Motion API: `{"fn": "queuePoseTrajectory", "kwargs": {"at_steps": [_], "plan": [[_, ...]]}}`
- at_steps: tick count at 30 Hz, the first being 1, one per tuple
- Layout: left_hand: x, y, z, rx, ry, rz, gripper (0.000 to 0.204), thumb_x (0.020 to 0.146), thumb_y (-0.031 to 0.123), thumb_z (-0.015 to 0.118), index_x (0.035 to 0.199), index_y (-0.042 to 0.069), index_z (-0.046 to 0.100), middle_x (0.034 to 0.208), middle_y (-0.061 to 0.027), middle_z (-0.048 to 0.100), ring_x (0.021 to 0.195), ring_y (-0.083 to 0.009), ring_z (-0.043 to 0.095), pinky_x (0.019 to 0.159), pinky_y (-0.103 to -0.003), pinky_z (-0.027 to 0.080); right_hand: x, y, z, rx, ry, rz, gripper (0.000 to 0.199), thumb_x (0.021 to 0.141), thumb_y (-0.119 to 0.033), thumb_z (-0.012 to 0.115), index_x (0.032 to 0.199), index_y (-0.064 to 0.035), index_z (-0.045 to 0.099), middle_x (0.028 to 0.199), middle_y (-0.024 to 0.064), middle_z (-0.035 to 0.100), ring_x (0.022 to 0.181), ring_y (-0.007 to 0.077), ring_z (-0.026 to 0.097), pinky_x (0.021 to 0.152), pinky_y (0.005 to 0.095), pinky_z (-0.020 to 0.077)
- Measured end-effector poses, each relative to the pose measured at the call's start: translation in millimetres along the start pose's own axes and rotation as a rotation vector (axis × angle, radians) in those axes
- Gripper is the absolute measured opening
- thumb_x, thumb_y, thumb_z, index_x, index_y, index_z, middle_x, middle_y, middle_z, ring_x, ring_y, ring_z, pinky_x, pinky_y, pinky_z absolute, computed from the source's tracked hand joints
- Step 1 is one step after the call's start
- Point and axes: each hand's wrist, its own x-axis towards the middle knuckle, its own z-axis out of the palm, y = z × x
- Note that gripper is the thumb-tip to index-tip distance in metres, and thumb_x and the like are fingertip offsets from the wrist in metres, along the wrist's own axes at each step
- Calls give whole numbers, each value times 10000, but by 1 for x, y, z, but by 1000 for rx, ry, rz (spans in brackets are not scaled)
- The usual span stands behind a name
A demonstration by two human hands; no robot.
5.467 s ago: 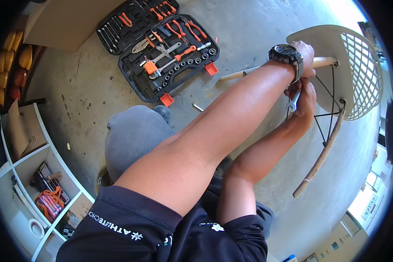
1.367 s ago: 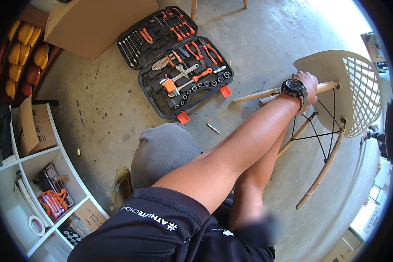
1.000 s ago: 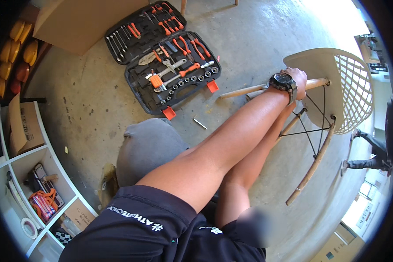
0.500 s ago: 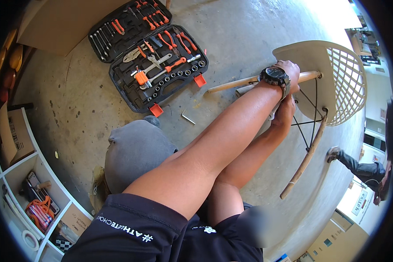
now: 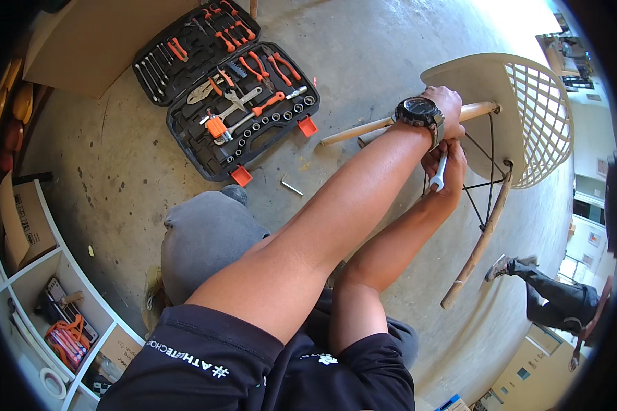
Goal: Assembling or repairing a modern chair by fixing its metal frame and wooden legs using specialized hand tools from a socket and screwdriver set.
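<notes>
Down in the right hand (image 5: pixel 454 164), I'm seeing fingers curling around a silver wrench (image 5: pixel 439 175), its open-ended head pointing back toward the wrist; the far end is hiding among the fingers, so I can't tell whether it's seating on anything. Just above, the left hand (image 5: pixel 445 108) is wrapping over a wooden leg (image 5: pixel 478 111), its fingertips mostly out of my sight, probably bracing the chair (image 5: pixel 472 81) against rolling. That chair is lying tipped over at the right, its legs facing the person, presumably so its underside is within easy reach. Farther left, a tool case (image 5: pixel 187 139) is lying wide open on the floor (image 5: pixel 123 164), likely keeping its tools handy, and a bent hex key (image 5: pixel 293 187) is resting nearby. Off at the right rim, another person (image 5: pixel 562 301) is showing dark trousers.
</notes>
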Motion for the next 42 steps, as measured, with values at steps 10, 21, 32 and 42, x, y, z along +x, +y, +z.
{"fn": "queuePoseTrajectory", "kwargs": {"at_steps": [10,21,32,42], "plan": [[1,-6,5,24,-4,10,460,744,407,755,956,-1,734,990,-199,721,960,-328,703,901,-394,555,21,33,26,-265,255,-160,263,1004,-271,538,958,-18,596,763,41,615,549,115,529,495,282,435],[2,0,-3,51,40,15,436,741,383,756,963,8,736,999,-198,717,954,-330,700,898,-395,556,62,74,18,-412,355,-673,277,933,-175,592,1074,60,634,869,71,683,758,167,617,685,348,498],[-5,0,-1,56,20,9,379,766,354,727,955,26,741,959,-191,724,936,-320,705,863,-403,565,76,102,10,-430,575,-634,257,908,-175,611,998,60,664,850,96,698,749,184,633,691,370,503],[1,-8,6,41,26,35,347,732,302,706,903,2,731,941,-222,715,914,-351,702,857,-424,558,68,88,15,-665,814,-398,251,862,-169,627,882,73,691,861,226,717,772,279,691,692,429,497]]}}
